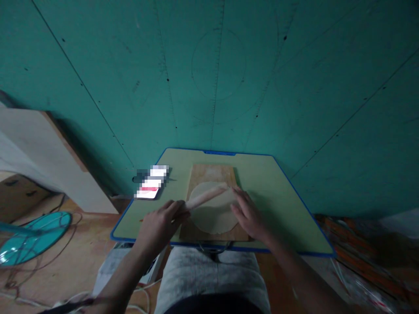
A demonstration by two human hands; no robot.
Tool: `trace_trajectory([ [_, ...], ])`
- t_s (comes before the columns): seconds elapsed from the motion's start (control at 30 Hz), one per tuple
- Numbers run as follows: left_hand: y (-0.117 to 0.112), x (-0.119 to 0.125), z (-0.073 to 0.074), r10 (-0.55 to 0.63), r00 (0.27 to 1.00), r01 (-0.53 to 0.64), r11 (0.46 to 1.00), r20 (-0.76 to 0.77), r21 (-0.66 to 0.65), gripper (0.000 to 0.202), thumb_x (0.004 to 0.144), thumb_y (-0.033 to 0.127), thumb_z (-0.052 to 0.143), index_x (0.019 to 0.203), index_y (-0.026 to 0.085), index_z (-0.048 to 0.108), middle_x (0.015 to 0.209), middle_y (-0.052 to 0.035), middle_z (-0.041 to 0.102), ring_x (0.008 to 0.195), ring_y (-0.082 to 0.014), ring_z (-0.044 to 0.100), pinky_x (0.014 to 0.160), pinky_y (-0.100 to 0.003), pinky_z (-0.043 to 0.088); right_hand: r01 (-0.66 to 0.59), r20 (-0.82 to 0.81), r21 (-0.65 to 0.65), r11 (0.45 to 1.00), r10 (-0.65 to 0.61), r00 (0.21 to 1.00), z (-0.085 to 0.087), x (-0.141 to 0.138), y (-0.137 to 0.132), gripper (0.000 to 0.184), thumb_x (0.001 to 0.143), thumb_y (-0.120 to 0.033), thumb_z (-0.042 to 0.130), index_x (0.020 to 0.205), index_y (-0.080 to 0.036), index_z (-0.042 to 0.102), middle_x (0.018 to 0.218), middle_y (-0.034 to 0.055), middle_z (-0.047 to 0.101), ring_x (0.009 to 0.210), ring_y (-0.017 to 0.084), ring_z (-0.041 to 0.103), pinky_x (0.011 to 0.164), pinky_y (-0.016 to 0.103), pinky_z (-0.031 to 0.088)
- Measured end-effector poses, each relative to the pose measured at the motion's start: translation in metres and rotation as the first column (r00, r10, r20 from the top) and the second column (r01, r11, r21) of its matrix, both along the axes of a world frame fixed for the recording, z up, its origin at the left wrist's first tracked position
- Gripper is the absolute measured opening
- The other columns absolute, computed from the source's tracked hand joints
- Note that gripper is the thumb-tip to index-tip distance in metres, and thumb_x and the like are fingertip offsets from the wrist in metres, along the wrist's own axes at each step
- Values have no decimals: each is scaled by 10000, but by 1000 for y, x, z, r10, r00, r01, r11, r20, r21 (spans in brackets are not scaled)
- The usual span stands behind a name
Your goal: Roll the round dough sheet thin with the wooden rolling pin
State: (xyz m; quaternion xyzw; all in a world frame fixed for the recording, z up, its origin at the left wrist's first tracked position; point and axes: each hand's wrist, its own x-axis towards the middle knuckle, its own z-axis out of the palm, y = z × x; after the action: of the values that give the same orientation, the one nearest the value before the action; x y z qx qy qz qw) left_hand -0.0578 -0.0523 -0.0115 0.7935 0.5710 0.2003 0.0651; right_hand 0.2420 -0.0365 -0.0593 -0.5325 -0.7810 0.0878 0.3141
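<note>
A pale, roughly round sheet of dough lies flat on a wooden board. Slanting across its upper part is a light wooden rolling pin. My left hand is closed around the pin's near left end. At the dough's right edge, my right hand has its thumb and fingers apart, with fingertips close to the pin's far end. Whether those fingertips touch the pin or only the dough is hard to make out.
The board rests on a pale green table with a blue rim. A lit phone, pixelated, lies at the table's left. A green wall rises behind. Left on the floor are a turquoise round base, cables and a leaning white panel.
</note>
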Motion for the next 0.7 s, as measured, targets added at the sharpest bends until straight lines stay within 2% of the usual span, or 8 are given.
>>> trace_trajectory([
  [0.07,-3,13,4,-117,987,120,993,-109,16,86,925,288,611,970,239,664,916,-30,706,741,-205,691,590,-273,482,105,-182,134,985,-80,980,10,5,-8,451,1028,-320,315,1436,-205,468,1432,148,557,1362,242,496,1113,483,440],
  [0.13,-2,28,4,-202,966,214,975,-160,62,81,914,257,645,985,223,668,1025,-62,715,880,-226,701,715,-312,545,139,-225,233,962,-86,971,21,3,-18,422,1013,-270,344,1404,-211,493,1396,136,579,1337,240,514,1105,476,449],
  [0.2,0,42,0,-250,947,280,951,-204,134,131,906,264,669,1018,197,675,1173,-114,700,1094,-279,665,885,-386,552,76,-101,269,960,-51,994,28,-6,-27,413,993,-269,396,1375,-188,526,1417,152,559,1361,266,482,1115,492,432],
  [0.27,3,52,-7,-263,932,311,933,-250,181,195,904,285,675,1073,191,684,1283,-145,664,1266,-334,573,1012,-468,501,25,94,212,977,-46,995,29,-19,-31,423,986,-283,410,1363,-150,549,1448,178,535,1378,290,459,1129,511,408],
  [0.37,3,57,-17,-193,943,250,948,-272,195,311,928,338,634,1213,218,665,1386,-157,606,1352,-376,495,1079,-553,432,67,310,82,994,-89,947,24,-34,-28,452,1003,-330,390,1361,-120,570,1435,196,555,1364,309,476,1148,529,368],
  [0.5,10,57,-24,-79,970,122,976,-231,178,531,962,491,534,1391,178,553,1483,-196,510,1417,-398,406,1138,-605,333,84,407,8,996,-80,910,21,-36,-13,539,1012,-441,383,1404,-110,549,1503,196,490,1432,331,390,1192,535,276],
  [0.6,34,61,-23,-54,974,89,985,-220,150,588,970,555,476,1409,168,536,1499,-200,490,1447,-393,359,1153,-618,287,83,415,-14,996,-70,907,25,-35,12,550,1020,-446,362,1433,-122,528,1531,189,458,1442,316,382,1205,520,242],
  [0.7,74,66,-19,-38,973,59,994,-227,88,600,981,558,445,1416,152,528,1504,-205,482,1455,-389,342,1156,-607,272,117,427,-39,992,-89,900,30,-37,50,544,1011,-443,391,1444,-141,520,1543,181,445,1438,312,390,1206,505,228],
])
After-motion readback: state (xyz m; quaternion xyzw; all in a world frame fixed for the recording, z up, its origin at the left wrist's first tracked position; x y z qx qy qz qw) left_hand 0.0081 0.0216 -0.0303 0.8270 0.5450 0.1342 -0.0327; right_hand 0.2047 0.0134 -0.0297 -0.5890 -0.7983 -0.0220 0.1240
